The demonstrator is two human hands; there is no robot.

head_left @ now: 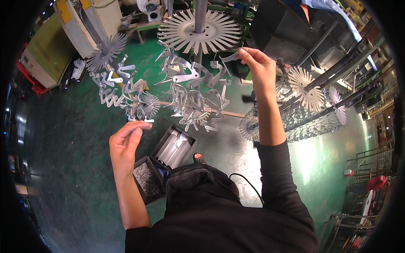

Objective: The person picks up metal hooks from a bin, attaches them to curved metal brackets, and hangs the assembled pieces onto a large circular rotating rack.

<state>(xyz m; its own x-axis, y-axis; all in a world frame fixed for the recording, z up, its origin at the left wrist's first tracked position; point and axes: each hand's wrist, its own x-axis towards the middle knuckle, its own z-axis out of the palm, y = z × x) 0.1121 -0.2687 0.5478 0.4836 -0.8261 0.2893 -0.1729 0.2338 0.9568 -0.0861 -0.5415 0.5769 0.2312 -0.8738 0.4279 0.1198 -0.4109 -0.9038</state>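
Note:
My right hand (260, 71) is raised at the rim of a large slotted metal disc (219, 30) on an upright pole. Its thumb and forefinger pinch the end of a curved silver metal bracket (230, 57). Several similar brackets (187, 77) hang in tiers beneath the disc, near that hand. My left hand (125, 145) is lower, to the left, with thumb and fingers closed together. What its fingertips hold, if anything, is too small to make out. Just beyond them are the lowest brackets (116, 76) of a second hanging cluster.
A dark bin of silver metal parts (174, 148) and another bin with small dark wire-like pieces (145, 177) stand on the green floor by my feet. At the right, more slotted discs (306, 87) sit on slanted poles hung with dense wire pieces (312, 124). Cabinets (46, 52) stand far left.

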